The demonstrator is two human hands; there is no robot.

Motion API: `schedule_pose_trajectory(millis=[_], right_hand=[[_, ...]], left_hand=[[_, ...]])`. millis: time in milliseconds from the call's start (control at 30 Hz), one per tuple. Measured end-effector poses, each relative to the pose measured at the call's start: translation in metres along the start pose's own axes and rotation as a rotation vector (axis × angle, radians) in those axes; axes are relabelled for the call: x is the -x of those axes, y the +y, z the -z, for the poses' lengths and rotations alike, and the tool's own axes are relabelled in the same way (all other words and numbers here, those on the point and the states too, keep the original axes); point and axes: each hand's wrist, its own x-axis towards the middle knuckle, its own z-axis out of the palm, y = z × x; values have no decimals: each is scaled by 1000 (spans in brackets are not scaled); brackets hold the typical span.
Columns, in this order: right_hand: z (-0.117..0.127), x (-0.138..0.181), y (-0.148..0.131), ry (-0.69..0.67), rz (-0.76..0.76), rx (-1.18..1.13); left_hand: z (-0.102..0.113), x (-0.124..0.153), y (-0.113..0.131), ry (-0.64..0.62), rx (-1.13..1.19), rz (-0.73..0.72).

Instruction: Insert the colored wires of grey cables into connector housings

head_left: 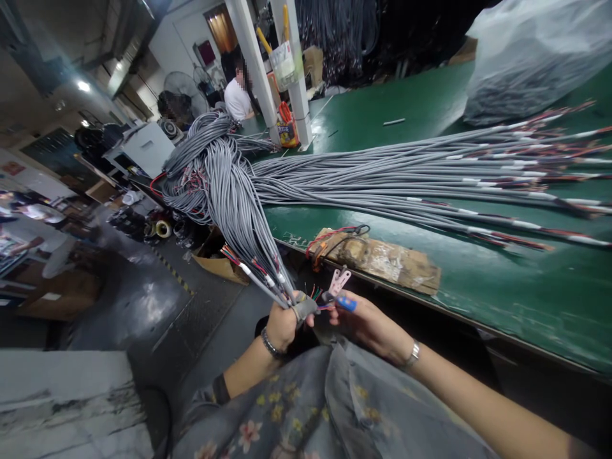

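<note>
My left hand [283, 325] is closed around the ends of several grey cables [248, 245] that hang down off the table edge; coloured inner wires stick out above my fingers. My right hand [366, 322] is closed on a small tool with a blue handle [347, 304] and pale pink jaws [339, 280], held right at the coloured wire tips beside my left hand. The cables run up into a big grey bundle [215, 166] draped over the corner of the green table [502, 280].
Long grey cables with stripped ends [478, 172] lie spread across the green table. A worn cardboard pad with red and black wires [382, 255] sits at the table edge. A plastic bag of cables [530, 57] is at the back right. Another person [238, 95] sits far behind.
</note>
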Motion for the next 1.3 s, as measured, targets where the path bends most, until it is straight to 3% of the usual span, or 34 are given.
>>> schedule_pose_trajectory(millis=[133, 267, 633, 967, 1300], right_hand=[[8, -7, -8, 48, 2, -90], [-1, -14, -16, 86, 71, -44], [-8, -17, -11, 164, 162, -67], [-8, -13, -15, 90, 21, -208], [-6, -14, -14, 164, 156, -94]], left_hand=[[0, -2, 13, -155, 7, 67], [-8, -7, 18, -244, -35, 76], [-15, -10, 14, -194, -68, 72], [-8, 0, 19, -218, -81, 11], [-7, 9, 20, -163, -71, -45]])
